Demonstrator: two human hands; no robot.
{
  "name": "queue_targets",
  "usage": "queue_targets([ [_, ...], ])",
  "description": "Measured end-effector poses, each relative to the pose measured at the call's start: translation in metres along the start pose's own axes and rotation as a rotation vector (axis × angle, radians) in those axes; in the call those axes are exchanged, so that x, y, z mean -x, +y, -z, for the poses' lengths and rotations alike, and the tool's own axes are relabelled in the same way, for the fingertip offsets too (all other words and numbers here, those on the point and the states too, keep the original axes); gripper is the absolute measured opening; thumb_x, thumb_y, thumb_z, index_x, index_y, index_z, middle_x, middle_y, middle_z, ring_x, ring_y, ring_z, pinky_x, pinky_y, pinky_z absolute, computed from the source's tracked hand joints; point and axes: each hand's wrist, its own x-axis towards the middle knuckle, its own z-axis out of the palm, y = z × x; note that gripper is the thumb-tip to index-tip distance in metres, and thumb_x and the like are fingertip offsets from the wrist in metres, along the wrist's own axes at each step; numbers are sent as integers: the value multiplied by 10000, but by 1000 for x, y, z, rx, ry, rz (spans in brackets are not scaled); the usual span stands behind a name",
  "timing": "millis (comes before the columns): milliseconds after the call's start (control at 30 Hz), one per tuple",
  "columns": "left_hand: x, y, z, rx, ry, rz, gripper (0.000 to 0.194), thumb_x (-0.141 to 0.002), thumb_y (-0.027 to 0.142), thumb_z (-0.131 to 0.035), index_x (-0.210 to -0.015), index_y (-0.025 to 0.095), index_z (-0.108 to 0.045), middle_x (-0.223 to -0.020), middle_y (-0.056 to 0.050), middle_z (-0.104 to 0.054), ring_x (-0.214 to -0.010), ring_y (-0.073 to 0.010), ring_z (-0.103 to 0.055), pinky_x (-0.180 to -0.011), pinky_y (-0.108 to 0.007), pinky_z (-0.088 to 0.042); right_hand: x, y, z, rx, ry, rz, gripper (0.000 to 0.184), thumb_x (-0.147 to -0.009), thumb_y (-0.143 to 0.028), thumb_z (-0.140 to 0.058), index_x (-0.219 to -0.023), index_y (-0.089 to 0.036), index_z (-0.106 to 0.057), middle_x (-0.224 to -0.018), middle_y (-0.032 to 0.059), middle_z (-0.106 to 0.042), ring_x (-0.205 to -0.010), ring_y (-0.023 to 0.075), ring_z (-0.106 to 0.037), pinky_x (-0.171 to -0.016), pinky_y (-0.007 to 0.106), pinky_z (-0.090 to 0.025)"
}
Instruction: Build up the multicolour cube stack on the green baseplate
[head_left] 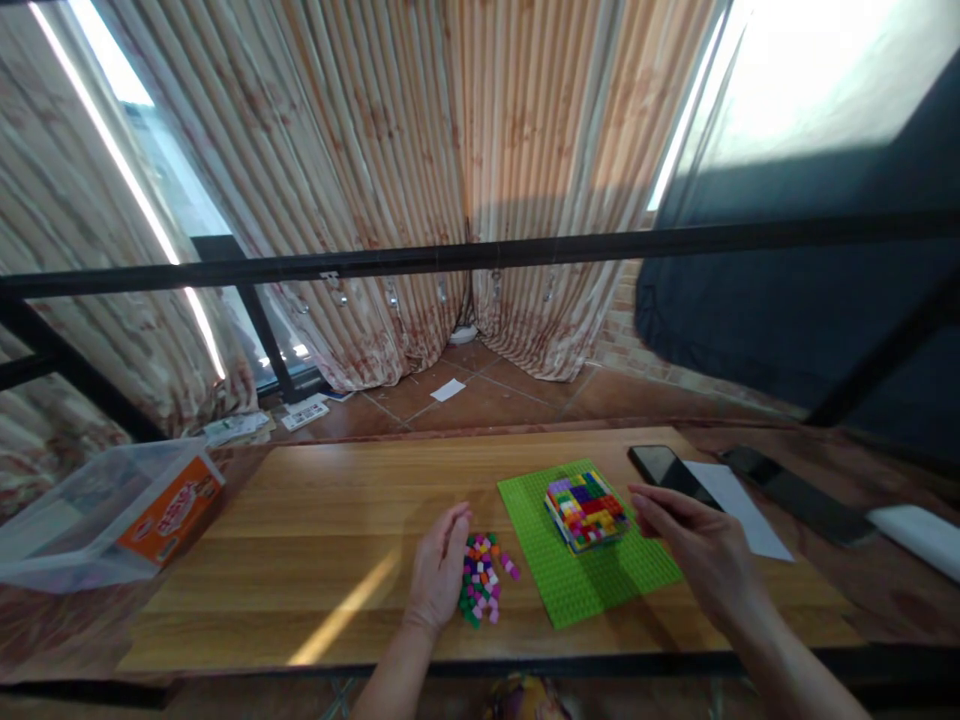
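Observation:
A green studded baseplate [577, 592] lies on the wooden table. On it stands a low square block build [586, 510] of many-coloured building bricks. My right hand [694, 535] hovers just right of the build, thumb and fingertips pinched together; anything between them is too small to make out. To the left of the plate is a loose pile of small bricks [480, 578], pink, purple, green, white and orange. My left hand [441, 565] rests on its edge along the left side of this pile, fingers extended and holding nothing.
A black phone [664, 468] and a white paper sheet [739, 508] lie at the right, with a dark flat object [795, 492] beyond. A clear plastic bin [97, 510] with an orange label stands off the table's left end. A black rail [420, 262] crosses behind.

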Motion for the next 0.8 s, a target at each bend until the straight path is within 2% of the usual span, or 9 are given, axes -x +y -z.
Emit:
queue_targets([
  [100, 0, -1, 0, 12, 17, -4, 369, -886, 427, -438, -1115, 208, -626, -1113, -72, -675, -1093, -215, -589, -1011, -394, -397, -2, 7, 6, 106, -44, 52, 346, -664, -459, -681, -864, -182, -732, -728, 53, -708, -596, 160, -610, -541, 269, -499],
  [267, -1, -3, -1, 19, 2, -2, 374, -887, 430, -433, -1117, 202, -619, -1116, -71, -674, -1092, -211, -591, -1008, -383, -402, 1, 19, -2, 306, -148, 215, 263, -734, -421, -597, -825, -210, -724, -819, 62, -708, -765, 209, -647, -684, 315, -508],
  [400, -1, -3, 0, -8, 3, -11, 367, -891, 427, -428, -1119, 210, -617, -1129, -67, -668, -1093, -209, -590, -1007, -378, -402, 6, 19, -11, 447, -178, 296, 229, -773, -369, -524, -783, -233, -708, -809, 46, -689, -726, 190, -645, -640, 294, -488],
  [633, 0, 1, 0, -23, -4, 4, 359, -888, 411, -438, -1131, 212, -610, -1127, -64, -668, -1083, -209, -596, -990, -374, -415, 11, 16, -21, 675, -128, 289, 156, -747, -329, -523, -731, -227, -640, -734, 21, -682, -641, 185, -636, -604, 293, -444],
  [800, 0, 2, 0, -44, -2, 3, 359, -888, 408, -441, -1129, 205, -613, -1136, -72, -664, -1096, -214, -589, -998, -381, -408, 13, 19, -25, 759, -152, 321, 210, -812, -305, -476, -740, -243, -663, -824, 19, -689, -710, 183, -645, -660, 293, -434],
])
